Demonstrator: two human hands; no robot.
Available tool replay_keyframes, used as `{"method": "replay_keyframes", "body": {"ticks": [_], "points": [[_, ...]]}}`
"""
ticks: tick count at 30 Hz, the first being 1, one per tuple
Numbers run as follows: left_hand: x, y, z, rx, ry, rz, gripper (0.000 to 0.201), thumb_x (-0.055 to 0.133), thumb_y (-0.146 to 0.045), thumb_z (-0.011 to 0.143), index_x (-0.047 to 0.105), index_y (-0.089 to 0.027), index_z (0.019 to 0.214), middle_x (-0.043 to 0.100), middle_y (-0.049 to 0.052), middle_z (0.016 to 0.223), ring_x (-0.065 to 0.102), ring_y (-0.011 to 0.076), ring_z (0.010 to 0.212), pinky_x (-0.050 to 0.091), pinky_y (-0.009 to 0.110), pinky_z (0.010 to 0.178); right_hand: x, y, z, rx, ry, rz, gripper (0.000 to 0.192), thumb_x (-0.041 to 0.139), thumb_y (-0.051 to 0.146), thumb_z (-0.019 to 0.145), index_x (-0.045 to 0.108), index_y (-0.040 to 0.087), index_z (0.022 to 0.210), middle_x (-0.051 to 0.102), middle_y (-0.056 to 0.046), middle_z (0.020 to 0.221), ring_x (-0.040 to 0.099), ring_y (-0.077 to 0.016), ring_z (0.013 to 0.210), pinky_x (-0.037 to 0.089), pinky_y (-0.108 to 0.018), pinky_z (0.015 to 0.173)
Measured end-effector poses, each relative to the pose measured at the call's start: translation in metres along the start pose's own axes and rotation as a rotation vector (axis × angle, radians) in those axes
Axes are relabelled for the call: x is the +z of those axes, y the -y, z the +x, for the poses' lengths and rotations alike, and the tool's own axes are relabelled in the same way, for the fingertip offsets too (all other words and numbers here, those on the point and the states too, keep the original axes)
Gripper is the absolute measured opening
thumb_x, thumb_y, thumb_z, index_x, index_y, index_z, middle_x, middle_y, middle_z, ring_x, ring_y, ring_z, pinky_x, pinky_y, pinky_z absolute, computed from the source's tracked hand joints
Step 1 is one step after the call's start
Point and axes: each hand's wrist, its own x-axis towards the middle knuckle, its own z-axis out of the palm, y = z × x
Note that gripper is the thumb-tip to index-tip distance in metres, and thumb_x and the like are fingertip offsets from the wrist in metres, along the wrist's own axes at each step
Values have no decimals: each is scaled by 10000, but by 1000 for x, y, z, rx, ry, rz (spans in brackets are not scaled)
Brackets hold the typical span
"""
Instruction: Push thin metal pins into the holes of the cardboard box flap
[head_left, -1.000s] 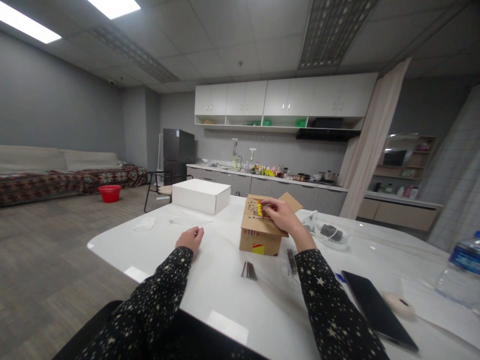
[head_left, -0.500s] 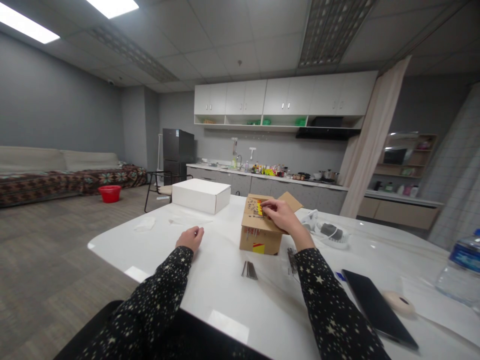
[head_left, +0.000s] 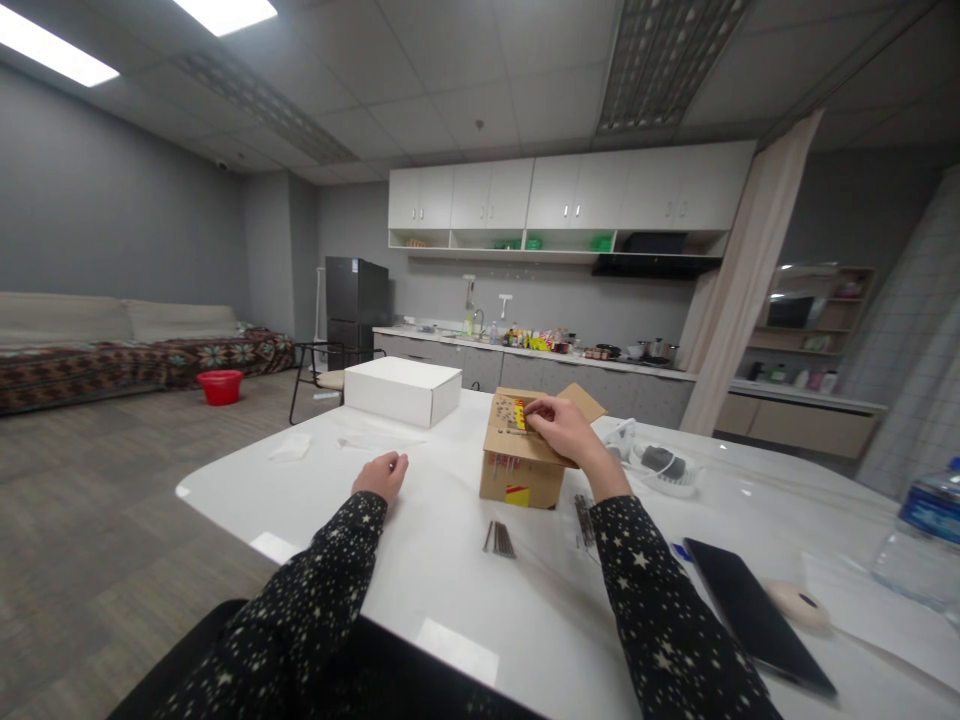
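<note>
A brown cardboard box (head_left: 523,478) stands on the white table, with small dark pieces and holes dotting its top and thin metal pins along its upper front edge. My right hand (head_left: 559,425) rests over the box top, thumb and fingers pinched beside a yellow and red label (head_left: 520,413). Whatever sits between those fingertips is hidden. My left hand (head_left: 380,476) lies curled on the table left of the box; the inside of its grip does not show. In front of the box lies a small bunch of nails (head_left: 500,540). Another bunch in clear plastic (head_left: 584,520) lies beside my right forearm.
A white box (head_left: 403,390) stands at the back left, near crumpled clear plastic (head_left: 291,448). Right of the cardboard box is a white device with a grey pad (head_left: 664,463). Nearer me on the right are a black tablet (head_left: 757,610), a beige mouse (head_left: 797,604) and a water bottle (head_left: 919,540).
My right hand has shifted very slightly to the right over the box top. My left hand, the box and the loose nails stay where they were.
</note>
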Motion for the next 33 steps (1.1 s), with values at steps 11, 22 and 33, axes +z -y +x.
{"method": "replay_keyframes", "body": {"ticks": [11,22,33], "points": [[1,1,0,5,4,2,363,383,-436,869,536,-223,618,629,26,665,551,171,661,347,246,607,4,0,1,-46,34,19,185,564,196,782,724,183,876,718,-64,910,633,-187,827,472,-313,805],[4,5,3,20,5,10,371,368,-457,864,518,-221,620,617,27,662,543,169,666,338,239,605,2,7,-1,-75,86,-4,202,560,182,770,737,162,865,721,-61,893,637,-172,819,477,-285,812],[3,2,1,11,6,0,366,372,-453,859,510,-219,614,603,25,655,528,167,657,334,240,603,-1,5,-1,15,40,-70,220,543,177,780,738,157,879,721,-67,938,636,-172,859,469,-275,827]]}}
